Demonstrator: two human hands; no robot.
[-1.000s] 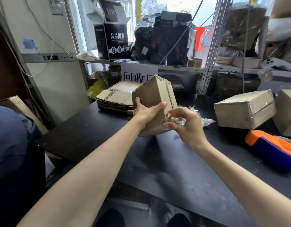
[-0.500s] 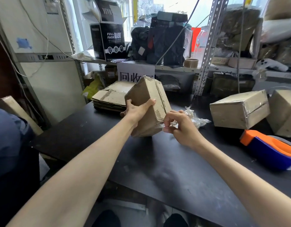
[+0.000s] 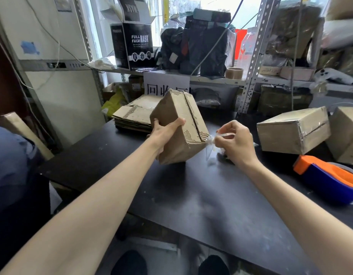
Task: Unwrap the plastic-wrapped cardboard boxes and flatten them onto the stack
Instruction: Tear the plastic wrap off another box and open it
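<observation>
Firmly, the left hand clasps the tilted cardboard box while the right hand pinches plastic wrap at its corner.

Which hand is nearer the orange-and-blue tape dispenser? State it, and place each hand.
Right. The right hand, pinching plastic wrap, is to the left of the tape dispenser and farther back. The left hand grips the cardboard box, farther left still.

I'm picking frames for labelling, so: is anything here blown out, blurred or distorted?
In the head view, the window is blown out; the metal shelf upright leans from wide-angle distortion; the plastic wrap pinched by the right hand looks smeared; the box in the left hand is sharp.
</observation>
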